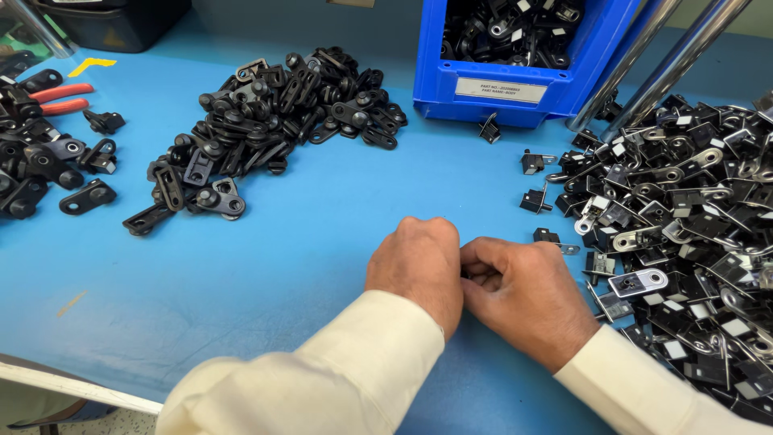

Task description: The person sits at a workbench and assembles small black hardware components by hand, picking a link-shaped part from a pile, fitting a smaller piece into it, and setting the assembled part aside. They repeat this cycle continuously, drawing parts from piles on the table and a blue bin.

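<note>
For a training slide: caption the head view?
Both hands meet on a blue table between piles of black parts.

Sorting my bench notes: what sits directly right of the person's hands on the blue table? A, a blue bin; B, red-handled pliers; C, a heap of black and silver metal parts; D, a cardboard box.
C: the heap of black and silver parts lies just right of the right hand.

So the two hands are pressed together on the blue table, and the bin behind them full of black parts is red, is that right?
Not quite: the bin is blue, not red, as the head view shows. The left hand and right hand do meet on the blue table.
</note>
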